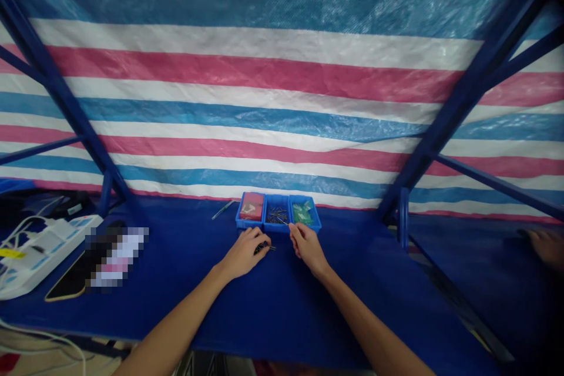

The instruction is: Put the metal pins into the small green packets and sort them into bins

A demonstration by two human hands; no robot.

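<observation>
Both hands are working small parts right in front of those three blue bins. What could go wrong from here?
The left hand pinches a small dark part low over the dark blue table cover; if dropped, it may be hard to spot. The right hand sits close to the middle bin of loose dark pieces, so a nudge could scatter them.

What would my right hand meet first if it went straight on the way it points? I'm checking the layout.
Probably the middle blue bin of small dark parts; the right hand points up towards its near edge, though depth is unclear.
</observation>
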